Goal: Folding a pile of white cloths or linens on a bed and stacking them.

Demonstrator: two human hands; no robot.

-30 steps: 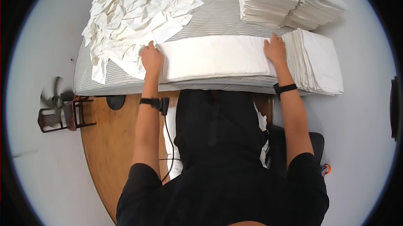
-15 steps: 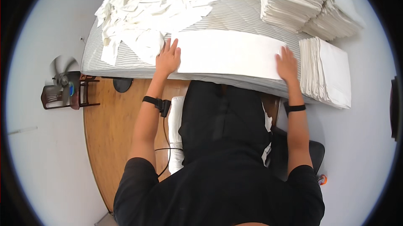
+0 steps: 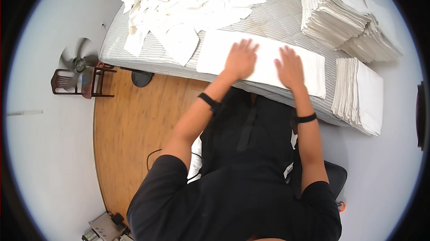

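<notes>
A long white folded cloth [image 3: 268,53] lies flat along the near edge of the striped mattress [image 3: 286,30]. Flat on its middle rests my left hand [image 3: 241,59], fingers stretched and slightly apart. Just to the right, my right hand [image 3: 291,67] lies on the same cloth with its fingers extended and a little blurred. Neither hand grips anything. Past the cloth's left end spreads a loose heap of white cloths [image 3: 192,4]. To its right stands a stack of folded white cloths [image 3: 358,91] near the mattress edge.
Taller stacks of folded cloths [image 3: 336,12] occupy the far right of the mattress. At left, a fan [image 3: 79,64] stands by a dark wooden chair [image 3: 67,82]. A black seat [image 3: 333,178] is beside me at right. Below left is wooden floor [image 3: 134,129].
Both hands have moved inward from the cloth's two ends to its middle, the left hand farthest. The view has shifted, and the cloth now appears more tilted.
</notes>
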